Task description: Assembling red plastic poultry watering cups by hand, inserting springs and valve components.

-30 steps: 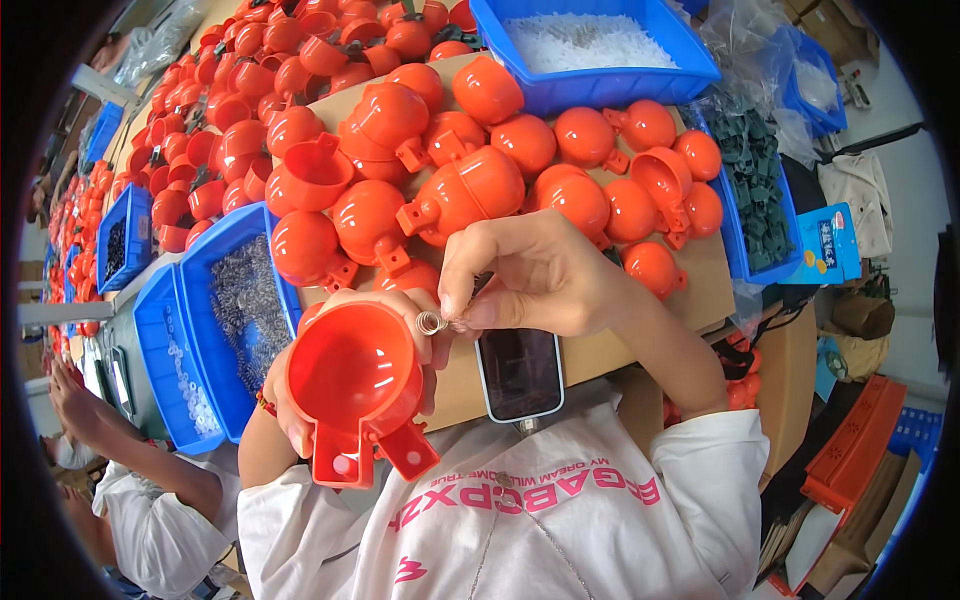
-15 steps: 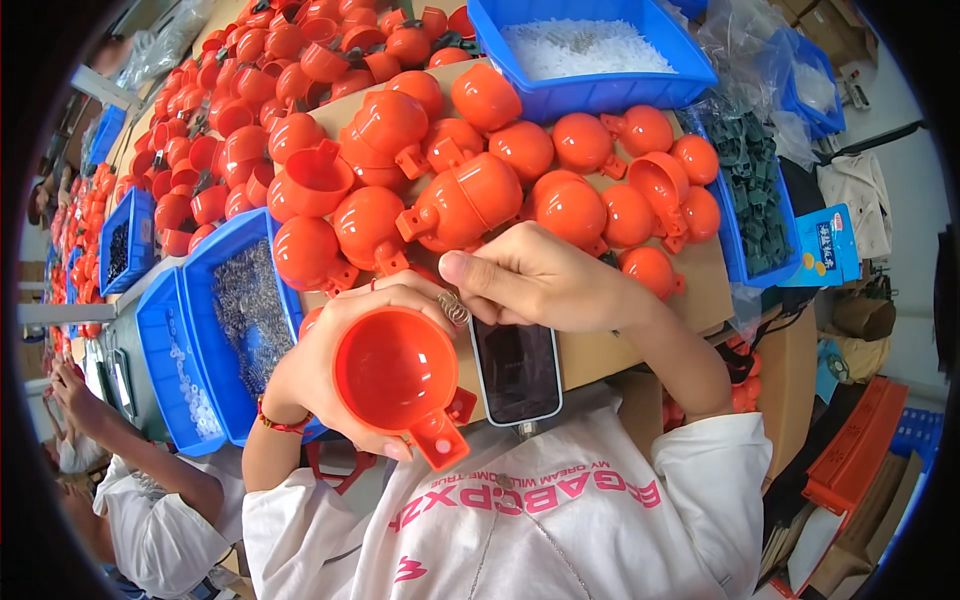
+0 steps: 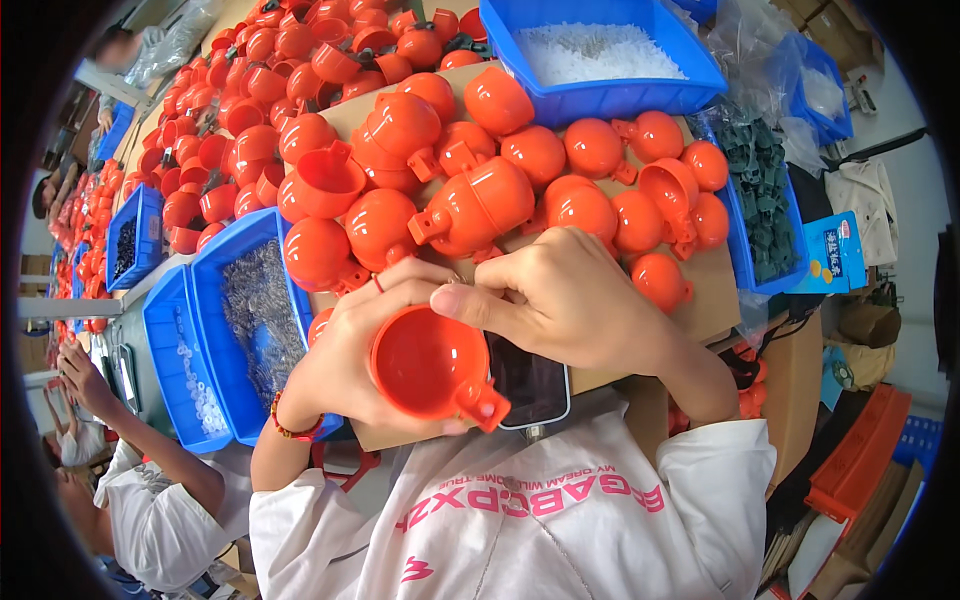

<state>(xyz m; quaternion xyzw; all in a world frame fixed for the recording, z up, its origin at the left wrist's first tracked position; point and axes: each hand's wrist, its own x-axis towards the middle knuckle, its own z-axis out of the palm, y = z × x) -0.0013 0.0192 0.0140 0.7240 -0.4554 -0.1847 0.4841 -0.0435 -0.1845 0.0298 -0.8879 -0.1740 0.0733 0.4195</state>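
While the left hand clasps the cup, the right hand, grip unclear, now overlaps it.

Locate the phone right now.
In the head view, the phone lies slightly right of centre, just right of the red cup in the left hand, partly hidden by the right hand.

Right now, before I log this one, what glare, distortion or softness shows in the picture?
Head view, centre: small bright glints on the red cup in the left hand and on the red balls beyond; head view, top: the white pieces look nearly washed out; head view, rim: black fisheye border, the co-worker at left looking stretched and soft.
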